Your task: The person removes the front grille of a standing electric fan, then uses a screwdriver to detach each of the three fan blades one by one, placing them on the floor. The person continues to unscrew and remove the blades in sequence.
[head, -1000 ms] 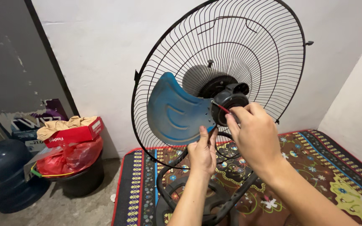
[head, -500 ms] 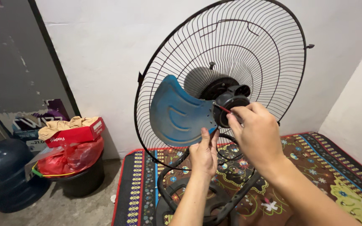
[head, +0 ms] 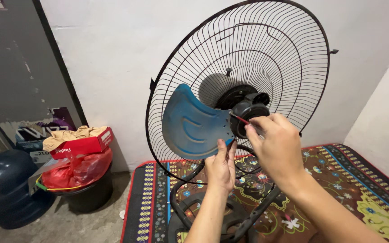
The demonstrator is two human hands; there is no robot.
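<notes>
A standing fan with its front grille off faces me: black wire rear guard (head: 266, 40), black hub (head: 248, 112) and one blue blade (head: 194, 123). My left hand (head: 220, 167) pinches the lower edge of the blue blade from below. My right hand (head: 275, 146) holds a thin red-handled screwdriver (head: 241, 119) whose tip meets the blade's base at the hub. The tool's handle is mostly hidden in my fist.
The fan's black base (head: 212, 211) rests on a patterned mat (head: 347, 180). To the left are a black bin with a red bag (head: 75, 173), a red box (head: 82, 145) on top, and a dark blue water jug (head: 1, 184). White walls close in behind and right.
The view has drifted slightly, so the fan and hands sit a little lower and to the right. Both hands keep the same grips on blade and screwdriver.
</notes>
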